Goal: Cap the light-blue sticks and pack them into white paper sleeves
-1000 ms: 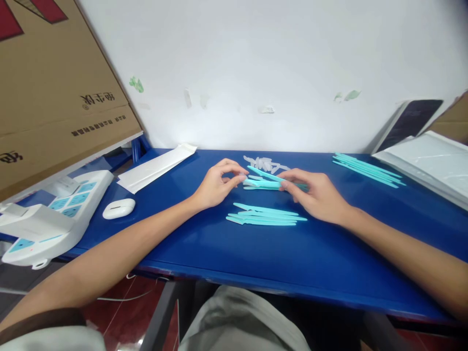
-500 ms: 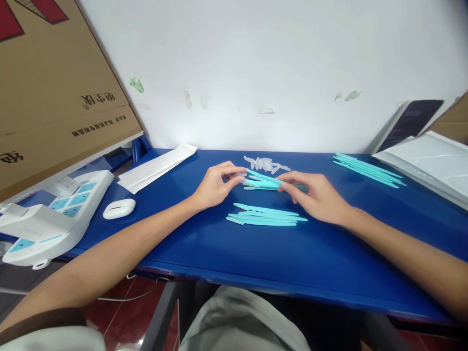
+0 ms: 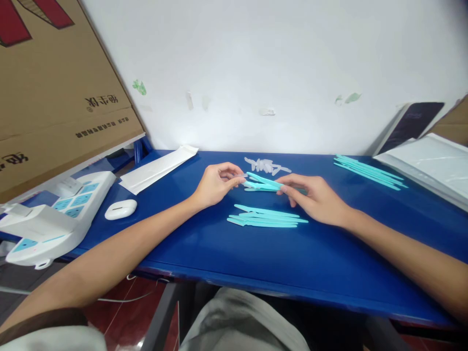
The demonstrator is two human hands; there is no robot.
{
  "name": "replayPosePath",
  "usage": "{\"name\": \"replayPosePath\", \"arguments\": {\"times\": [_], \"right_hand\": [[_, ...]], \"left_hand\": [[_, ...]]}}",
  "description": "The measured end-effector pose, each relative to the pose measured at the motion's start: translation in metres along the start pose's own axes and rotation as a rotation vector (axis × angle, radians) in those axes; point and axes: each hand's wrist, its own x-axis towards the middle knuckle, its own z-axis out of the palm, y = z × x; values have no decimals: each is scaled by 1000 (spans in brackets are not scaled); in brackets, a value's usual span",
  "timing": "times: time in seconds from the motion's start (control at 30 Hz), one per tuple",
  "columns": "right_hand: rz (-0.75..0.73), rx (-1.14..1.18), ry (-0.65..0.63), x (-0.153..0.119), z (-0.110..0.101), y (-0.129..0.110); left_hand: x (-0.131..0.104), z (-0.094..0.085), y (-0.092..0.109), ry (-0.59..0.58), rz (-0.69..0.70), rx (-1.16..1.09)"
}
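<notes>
"What are the hands doing?"

"Near the middle of the frame, the left hand (image 3: pixel 216 186) pinches a small translucent plastic sliver (image 3: pixel 246 175) between thumb and fingertip. The right hand (image 3: pixel 313 196) grips a slim turquoise plastic stick (image 3: pixel 266 182) with a blade-like end, which points toward the left fingertips."

"Does the stick touch the sliver?"

"I can't tell; they're very close. Other turquoise sticks (image 3: pixel 256 189) show just below it, partly hidden."

"And around them?"

"A little heap of frosted, translucent pieces (image 3: pixel 266 166) lies just above the held stick. Below, at the centre of the glossy blue tabletop (image 3: pixel 234 256), is a loose group of turquoise blades (image 3: pixel 268 217); a longer bundle of turquoise rods (image 3: pixel 369 172) lies at the right."
</notes>
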Motion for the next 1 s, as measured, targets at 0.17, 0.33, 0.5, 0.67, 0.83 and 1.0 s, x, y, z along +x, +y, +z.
{"name": "replayPosePath", "arguments": {"times": [0.17, 0.33, 0.5, 0.67, 0.83, 1.0], "right_hand": [[-10, -48, -43, 0, -2, 2], [-116, -159, -19, -1, 0, -4], [-177, -203, 53, -2, 4, -12], [-211, -224, 40, -3, 6, -10], [-148, -199, 56, -2, 6, -10], [-73, -122, 86, 1, 0, -8]], "left_hand": [[0, -1, -4, -41, 10, -35], [-3, 0, 1, -129, 112, 89], [-5, -1, 11, -166, 189, 171], [-4, -1, 11, -217, 210, 175], [-6, 0, 10, -203, 253, 209], [-7, -5, 12, -196, 306, 296]]}}
